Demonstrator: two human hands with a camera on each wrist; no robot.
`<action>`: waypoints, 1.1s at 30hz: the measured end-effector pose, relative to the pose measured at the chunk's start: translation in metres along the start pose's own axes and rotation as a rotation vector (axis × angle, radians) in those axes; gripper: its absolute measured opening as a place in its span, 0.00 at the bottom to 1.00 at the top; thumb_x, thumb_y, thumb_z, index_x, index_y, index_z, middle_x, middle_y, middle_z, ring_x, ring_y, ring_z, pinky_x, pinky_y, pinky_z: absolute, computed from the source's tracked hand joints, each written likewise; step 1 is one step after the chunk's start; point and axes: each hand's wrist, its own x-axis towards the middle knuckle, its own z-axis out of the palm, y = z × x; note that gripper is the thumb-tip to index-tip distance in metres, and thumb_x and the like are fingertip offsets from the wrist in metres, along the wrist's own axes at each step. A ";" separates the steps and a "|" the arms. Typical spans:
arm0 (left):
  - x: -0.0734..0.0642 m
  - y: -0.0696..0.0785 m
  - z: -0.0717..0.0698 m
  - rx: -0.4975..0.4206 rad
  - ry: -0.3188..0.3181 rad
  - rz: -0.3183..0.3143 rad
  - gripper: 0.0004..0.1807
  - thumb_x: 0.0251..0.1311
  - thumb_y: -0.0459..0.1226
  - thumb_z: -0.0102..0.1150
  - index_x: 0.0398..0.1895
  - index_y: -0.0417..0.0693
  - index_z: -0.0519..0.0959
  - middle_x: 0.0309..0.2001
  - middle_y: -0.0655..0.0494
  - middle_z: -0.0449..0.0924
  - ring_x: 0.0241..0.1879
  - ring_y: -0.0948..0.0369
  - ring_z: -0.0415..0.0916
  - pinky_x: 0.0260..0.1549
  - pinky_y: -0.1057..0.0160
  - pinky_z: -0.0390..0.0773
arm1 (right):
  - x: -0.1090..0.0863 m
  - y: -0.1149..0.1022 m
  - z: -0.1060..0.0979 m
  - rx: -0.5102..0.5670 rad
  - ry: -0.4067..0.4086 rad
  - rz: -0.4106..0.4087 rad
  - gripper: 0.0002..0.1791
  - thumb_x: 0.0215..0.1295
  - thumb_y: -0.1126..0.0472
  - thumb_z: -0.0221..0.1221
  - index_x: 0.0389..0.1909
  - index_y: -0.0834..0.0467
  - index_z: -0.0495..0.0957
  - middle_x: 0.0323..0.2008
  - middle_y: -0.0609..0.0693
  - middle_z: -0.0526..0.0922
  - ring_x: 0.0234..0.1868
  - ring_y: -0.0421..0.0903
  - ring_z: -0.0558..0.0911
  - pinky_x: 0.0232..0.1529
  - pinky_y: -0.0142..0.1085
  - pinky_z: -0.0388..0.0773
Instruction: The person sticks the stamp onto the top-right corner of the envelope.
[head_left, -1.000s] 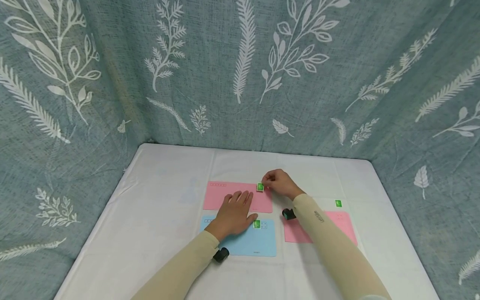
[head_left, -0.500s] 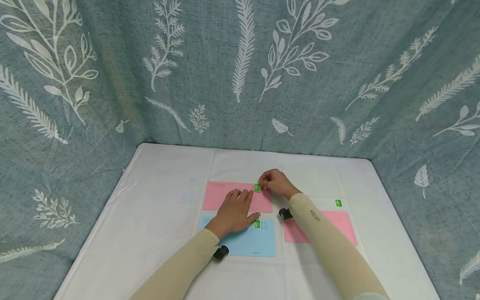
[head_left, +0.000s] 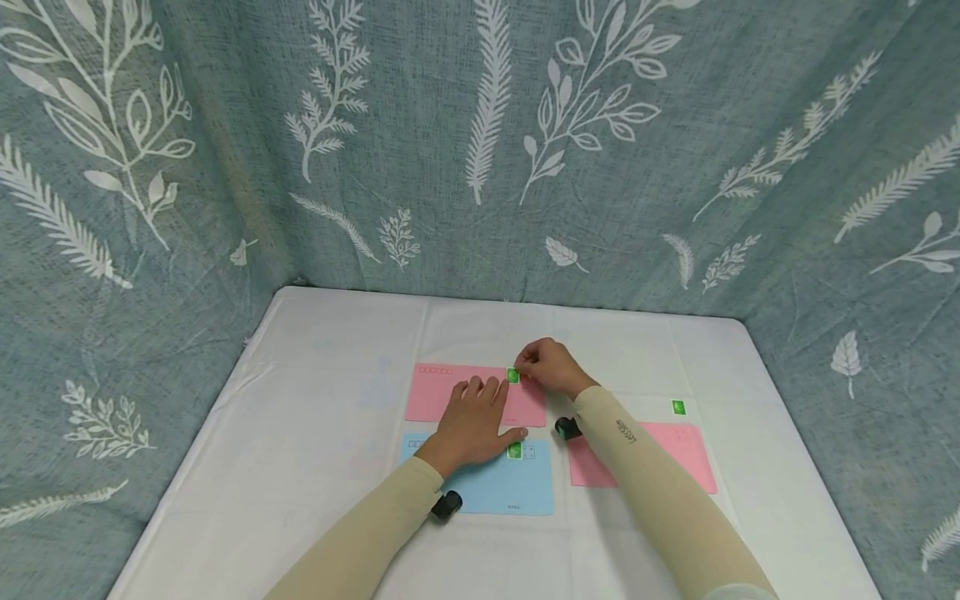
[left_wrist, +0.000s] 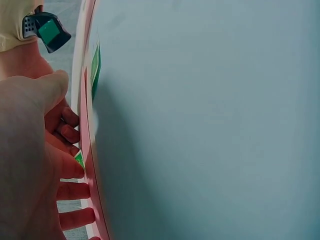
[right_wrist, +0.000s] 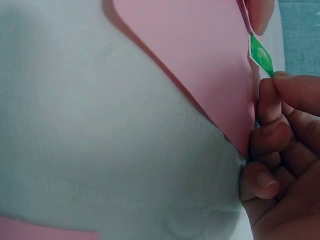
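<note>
The right hand (head_left: 551, 365) pinches a green stamp (head_left: 513, 375) over the right part of the far pink envelope (head_left: 427, 402). The right wrist view shows what the head view hides: thumb and finger grip one corner, with the stamp tilted. The left hand (head_left: 472, 425) lies with fingers spread on that envelope. Only the head view shows the whole blue envelope (head_left: 502, 490) nearer, bearing another stamp (head_left: 514, 451), and a loose stamp (head_left: 678, 407) on the bench (head_left: 315, 392), just beyond the right-hand pink envelope (head_left: 684, 456).
</note>
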 end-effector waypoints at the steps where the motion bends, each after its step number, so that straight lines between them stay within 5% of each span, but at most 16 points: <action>1: 0.000 0.000 0.000 -0.001 0.003 0.002 0.50 0.75 0.70 0.51 0.83 0.42 0.66 0.71 0.48 0.71 0.68 0.48 0.66 0.71 0.43 0.64 | 0.000 -0.001 0.000 -0.001 0.000 0.002 0.08 0.77 0.63 0.63 0.40 0.61 0.89 0.28 0.49 0.84 0.29 0.43 0.77 0.33 0.35 0.74; 26: 0.004 0.005 -0.002 0.010 -0.044 -0.023 0.52 0.73 0.72 0.50 0.83 0.42 0.66 0.74 0.48 0.69 0.70 0.47 0.64 0.70 0.42 0.64 | 0.000 0.004 0.003 0.033 0.052 -0.011 0.06 0.77 0.61 0.66 0.38 0.57 0.85 0.29 0.49 0.82 0.30 0.45 0.77 0.37 0.38 0.74; 33: 0.004 0.008 -0.005 0.024 -0.035 -0.018 0.52 0.73 0.72 0.50 0.81 0.40 0.68 0.69 0.48 0.70 0.66 0.48 0.64 0.69 0.43 0.65 | 0.002 0.008 0.005 -0.063 0.028 -0.055 0.07 0.77 0.59 0.67 0.36 0.57 0.88 0.28 0.47 0.84 0.31 0.44 0.80 0.41 0.40 0.79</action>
